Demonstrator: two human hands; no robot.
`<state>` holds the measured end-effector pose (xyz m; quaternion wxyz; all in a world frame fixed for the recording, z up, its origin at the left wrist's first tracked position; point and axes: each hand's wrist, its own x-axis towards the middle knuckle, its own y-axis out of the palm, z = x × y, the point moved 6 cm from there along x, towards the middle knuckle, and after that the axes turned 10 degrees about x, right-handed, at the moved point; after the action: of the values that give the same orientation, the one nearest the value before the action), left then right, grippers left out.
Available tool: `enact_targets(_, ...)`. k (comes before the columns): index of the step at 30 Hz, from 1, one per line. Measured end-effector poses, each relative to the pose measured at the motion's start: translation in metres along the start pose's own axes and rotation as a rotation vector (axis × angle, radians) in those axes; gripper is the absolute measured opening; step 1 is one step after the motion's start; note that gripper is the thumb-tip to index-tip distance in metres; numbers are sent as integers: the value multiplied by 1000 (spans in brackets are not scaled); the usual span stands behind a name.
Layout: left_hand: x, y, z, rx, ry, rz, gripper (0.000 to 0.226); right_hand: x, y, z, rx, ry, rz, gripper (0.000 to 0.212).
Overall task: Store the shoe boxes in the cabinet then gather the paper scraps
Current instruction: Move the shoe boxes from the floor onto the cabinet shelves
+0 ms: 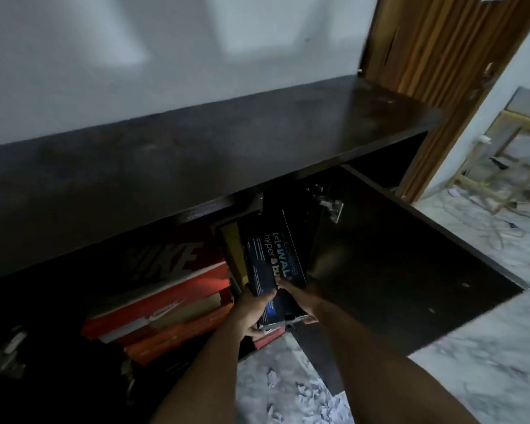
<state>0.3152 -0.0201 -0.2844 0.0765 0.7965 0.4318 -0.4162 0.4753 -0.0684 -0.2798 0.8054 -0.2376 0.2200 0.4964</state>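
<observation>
A dark blue shoe box (273, 255) with white lettering stands on end at the mouth of the dark cabinet (196, 154). My left hand (251, 313) grips its lower left side. My right hand (300, 298) holds its lower right edge. To its left inside the cabinet lies a stack of red and orange shoe boxes (166, 313). A yellow-sided box (231, 252) stands just behind the blue one. White paper scraps (306, 396) lie on the marble floor between my forearms.
The cabinet's right door (395, 264) stands wide open over the floor, its hinge (332, 208) visible. A left door hinge (10, 353) shows at the lower left. A wooden door frame (441, 87) rises at the right, with a wooden rack (508, 166) beyond.
</observation>
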Motion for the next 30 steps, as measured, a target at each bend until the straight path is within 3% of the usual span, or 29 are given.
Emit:
enact_targets(6,82,-32,-30,-92,43,-134,72,105,14,30,3,-42,-41,100)
enact_targets(9,105,-38,-34,14,113,-227,63,130,17,35,-73,-109,-88,76)
enact_targets(11,107,-34,-31,14,98,-212,59,133,19,32,-139,-125,-96,72)
enact_targets(21,77,-24,-27,-22,95,-116,90,105,22,37,-223,-141,-45,69)
enact_targets(30,-14,-33,-37,207,174,-173,79,43,22,43,-217,-104,-30,81)
